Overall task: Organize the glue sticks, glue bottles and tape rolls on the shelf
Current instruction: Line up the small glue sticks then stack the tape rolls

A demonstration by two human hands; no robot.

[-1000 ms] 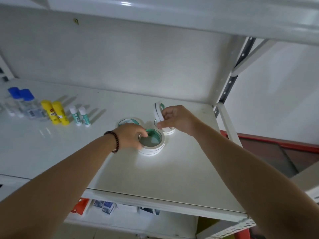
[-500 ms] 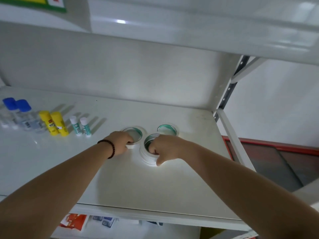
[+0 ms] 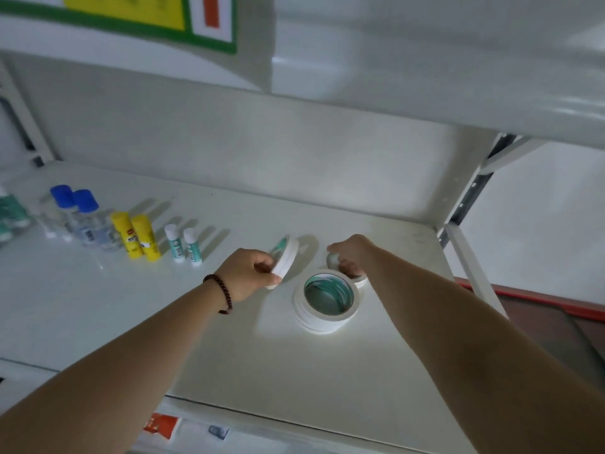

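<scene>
My left hand grips a white tape roll with a green core and holds it tilted on edge above the white shelf. A stack of white tape rolls lies flat in the middle of the shelf. Behind the stack, my right hand curls its fingers round another tape roll, mostly hidden under it. On the left stand two blue-capped glue bottles, two yellow glue sticks and two small white-and-green glue sticks, in a row.
More bottles show at the far left edge. An upper shelf hangs low overhead with a yellow and green sign. A metal upright bounds the right side. Packets lie on the shelf below.
My left hand lifted a tape roll off the shelf and tipped it on edge. My right hand left the stack and reached back to the roll behind it. The view tilted upward.
</scene>
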